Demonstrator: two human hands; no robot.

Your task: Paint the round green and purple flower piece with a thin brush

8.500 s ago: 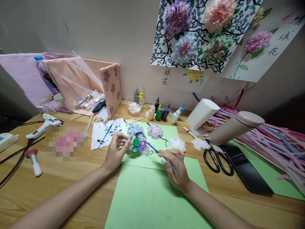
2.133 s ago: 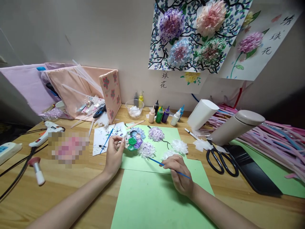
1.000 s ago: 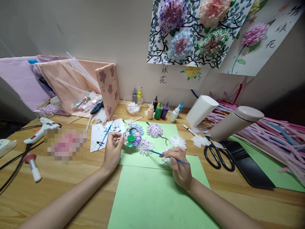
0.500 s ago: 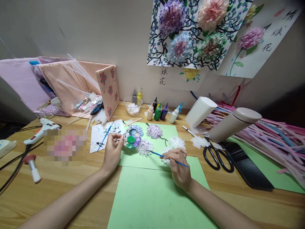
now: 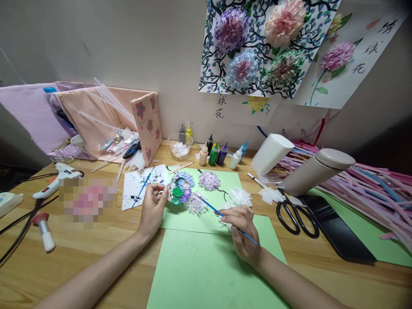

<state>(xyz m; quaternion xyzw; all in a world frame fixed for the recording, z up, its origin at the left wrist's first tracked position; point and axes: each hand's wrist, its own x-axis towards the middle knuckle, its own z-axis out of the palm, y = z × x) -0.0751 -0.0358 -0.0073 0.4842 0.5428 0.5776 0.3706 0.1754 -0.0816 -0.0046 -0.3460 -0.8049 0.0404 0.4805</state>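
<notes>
Nearest you, a bare green sheet lies on the worktop, its far edge meeting a second green sheet. Your right hand is closed in a pen grip on a blue paintbrush, handle sloping back toward you, tip up-left at the palette's right edge; can't tell if it touches paint. Your left hand pinches the round palette by its left side, tilted so you see green and purple wells, above the second sheet. Just right of and below the palette: a pale purple flower on that sheet. One white flower is partly hidden by your right hand; another white flower sits beyond it. To your right: black-handled scissors and a flat black slab. Off left: a glue gun. Further back, a blue flower is half behind the palette, a lilac flower to its right; left of them, paint-spotted paper with a second blue brush across it. Behind those, paint bottles and a clear bowl of white scraps. Farthest: flower artwork on the wall.
</notes>
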